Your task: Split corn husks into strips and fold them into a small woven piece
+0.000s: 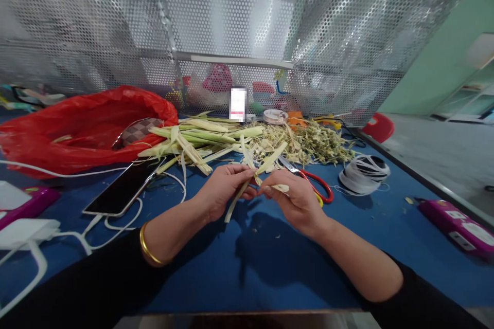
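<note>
Between my two hands, a little above the blue table, are several pale corn husk strips that cross one another. My left hand pinches them where they meet, with one strip hanging down past the fingers. Close beside it, my right hand is closed on the strips too, and a folded husk end pokes out over its knuckles. Just beyond the right hand lie red-handled scissors, partly hidden by it. A heap of long green-yellow husks lies behind the left hand.
A red plastic bag, a phone and white cables are on the left. Dried plant bits are piled at the back. On the right are a white string spool and a purple device. A perforated metal screen stands behind.
</note>
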Demonstrator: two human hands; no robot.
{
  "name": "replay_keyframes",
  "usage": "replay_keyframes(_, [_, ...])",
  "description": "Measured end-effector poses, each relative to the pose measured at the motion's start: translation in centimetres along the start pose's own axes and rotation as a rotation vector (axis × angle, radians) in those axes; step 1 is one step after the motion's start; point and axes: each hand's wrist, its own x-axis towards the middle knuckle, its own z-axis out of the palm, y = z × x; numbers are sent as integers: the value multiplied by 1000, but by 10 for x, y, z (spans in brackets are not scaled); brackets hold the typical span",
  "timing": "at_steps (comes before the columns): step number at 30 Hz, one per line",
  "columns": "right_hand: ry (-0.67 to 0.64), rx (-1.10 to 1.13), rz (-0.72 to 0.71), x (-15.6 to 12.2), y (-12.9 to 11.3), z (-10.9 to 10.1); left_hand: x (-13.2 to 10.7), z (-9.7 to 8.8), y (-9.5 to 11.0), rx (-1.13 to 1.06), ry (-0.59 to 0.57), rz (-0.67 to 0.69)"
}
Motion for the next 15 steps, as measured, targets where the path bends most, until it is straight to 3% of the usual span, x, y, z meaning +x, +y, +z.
replay_keyframes(5, [-24,-30,-35,0,2,1,1,1,-4,25,-20,-13])
replay_keyframes(15, [-149,-289,-330,-2,-3,10,2,8,-18,-94,160,109])
